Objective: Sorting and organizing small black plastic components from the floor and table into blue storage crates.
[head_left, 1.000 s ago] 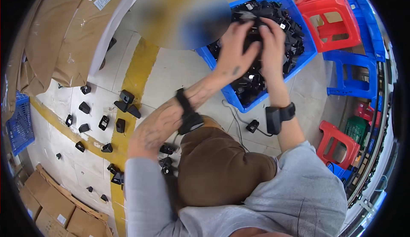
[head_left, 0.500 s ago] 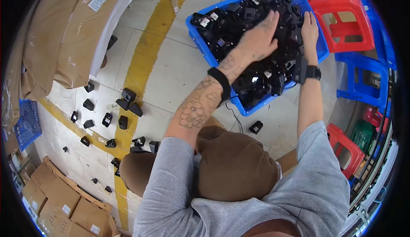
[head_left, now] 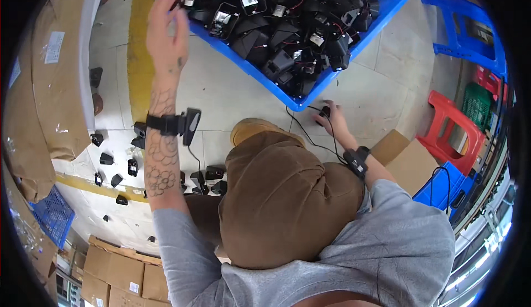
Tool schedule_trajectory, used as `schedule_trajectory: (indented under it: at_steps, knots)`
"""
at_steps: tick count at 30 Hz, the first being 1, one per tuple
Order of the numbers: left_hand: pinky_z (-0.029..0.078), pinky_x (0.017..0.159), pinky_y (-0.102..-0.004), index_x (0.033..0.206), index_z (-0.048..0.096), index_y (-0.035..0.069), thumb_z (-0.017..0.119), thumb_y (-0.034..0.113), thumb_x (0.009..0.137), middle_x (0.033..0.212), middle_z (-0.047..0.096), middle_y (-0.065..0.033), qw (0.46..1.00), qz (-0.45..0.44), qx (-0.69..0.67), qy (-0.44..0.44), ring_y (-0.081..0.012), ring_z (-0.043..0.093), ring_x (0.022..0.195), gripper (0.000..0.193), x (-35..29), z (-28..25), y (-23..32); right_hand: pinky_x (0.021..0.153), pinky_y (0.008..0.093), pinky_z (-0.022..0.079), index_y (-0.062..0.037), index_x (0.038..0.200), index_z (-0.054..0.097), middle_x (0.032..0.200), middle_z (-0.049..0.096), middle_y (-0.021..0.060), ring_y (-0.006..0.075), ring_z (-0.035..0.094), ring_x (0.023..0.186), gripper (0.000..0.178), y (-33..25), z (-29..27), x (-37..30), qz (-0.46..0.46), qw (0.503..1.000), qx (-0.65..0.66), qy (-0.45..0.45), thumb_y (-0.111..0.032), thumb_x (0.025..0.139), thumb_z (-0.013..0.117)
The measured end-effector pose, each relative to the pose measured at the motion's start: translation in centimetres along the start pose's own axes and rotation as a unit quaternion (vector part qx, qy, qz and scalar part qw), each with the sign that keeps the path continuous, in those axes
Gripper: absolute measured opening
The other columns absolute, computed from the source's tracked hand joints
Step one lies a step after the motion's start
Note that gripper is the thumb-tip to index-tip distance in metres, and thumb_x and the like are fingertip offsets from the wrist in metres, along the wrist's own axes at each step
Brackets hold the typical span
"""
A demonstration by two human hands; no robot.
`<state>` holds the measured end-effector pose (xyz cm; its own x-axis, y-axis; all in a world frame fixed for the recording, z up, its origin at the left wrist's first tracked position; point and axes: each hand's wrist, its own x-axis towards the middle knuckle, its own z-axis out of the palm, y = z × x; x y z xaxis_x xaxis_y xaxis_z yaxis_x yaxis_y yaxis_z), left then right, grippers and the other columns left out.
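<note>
- The small black part with its thin black cable lay on the pale floor just beside the near corner of the blue crate, outside it.
- My right hand was down on that part, fingers curled over it; I could not tell whether I had gripped it or was only touching it.
- My left hand was raised, fingers spread loosely and holding nothing, just beside the crate's left edge and over the yellow floor stripe.
- The crate was heaped with black parts with red wires and small white labels.
- I judged the step in hand to be picking up the stray part off the floor by the crate.
- The next move, as I judged it, called for closing my fingers firmly round the part and minding the trailing cable, which ran back under my arm and could snag.
- More loose black parts lay scattered on the floor to my left, well apart from the crate.
- Brown paper sacks stood farther left; red and blue stools stood to my right.
</note>
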<state>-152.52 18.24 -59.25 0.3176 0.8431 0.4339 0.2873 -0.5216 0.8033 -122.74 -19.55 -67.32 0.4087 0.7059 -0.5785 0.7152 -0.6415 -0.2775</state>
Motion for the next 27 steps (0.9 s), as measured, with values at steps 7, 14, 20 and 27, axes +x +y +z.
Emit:
schedule_trajectory:
  at_steps: [7, 14, 20, 27]
  knots:
    - [0.050, 0.082, -0.0290, 0.129, 0.052, 0.008, 0.049, 0.001, 0.093, 0.116, 0.062, -0.0116, 0.964, -0.146, 0.210, -0.074, -0.0197, 0.065, 0.095, 0.037, -10.8, -14.5, -0.4, 0.074, 0.0318, 0.051, -0.0055, 0.121, 0.058, 0.102, 0.065, 0.0149, 0.0218, 0.063, 0.088, 0.045, -10.2, -6.2, -0.8, -0.194, 0.940, 0.198, -0.197, -0.004, 0.077, 0.068]
    - [0.050, 0.083, -0.0361, 0.125, 0.054, 0.011, 0.051, 0.004, 0.089, 0.111, 0.062, -0.0129, 0.890, -0.331, 0.308, -0.054, -0.0291, 0.061, 0.100, 0.037, -22.9, -22.6, -0.1, 0.070, 0.0394, 0.047, 0.0028, 0.098, 0.059, 0.079, 0.056, 0.0178, 0.0351, 0.057, 0.075, 0.021, -30.6, -14.6, -0.2, -0.532, 0.813, -0.037, -0.233, -0.007, 0.079, 0.059]
    - [0.037, 0.102, -0.0506, 0.140, 0.042, 0.026, 0.067, 0.033, 0.081, 0.138, 0.044, -0.0156, 0.822, -0.333, 0.455, -0.082, -0.0400, 0.036, 0.129, 0.064, -27.9, -20.4, -3.4, 0.075, 0.0480, 0.048, 0.0014, 0.089, 0.061, 0.088, 0.062, 0.0243, 0.0409, 0.060, 0.087, 0.016, -47.2, -13.1, 10.8, -0.693, 0.637, -0.338, 0.019, -0.002, 0.080, 0.049]
    - [0.040, 0.096, -0.0571, 0.140, 0.039, 0.028, 0.072, 0.040, 0.075, 0.146, 0.034, -0.0158, 0.786, -0.462, 0.412, 0.004, -0.0431, 0.021, 0.138, 0.074, -27.2, -14.2, -4.3, 0.087, 0.0440, 0.049, -0.0063, 0.098, 0.069, 0.104, 0.066, 0.0186, 0.0369, 0.059, 0.103, 0.038, -61.0, -6.8, 34.7, -0.534, 0.762, -0.346, 0.120, -0.034, 0.072, 0.067]
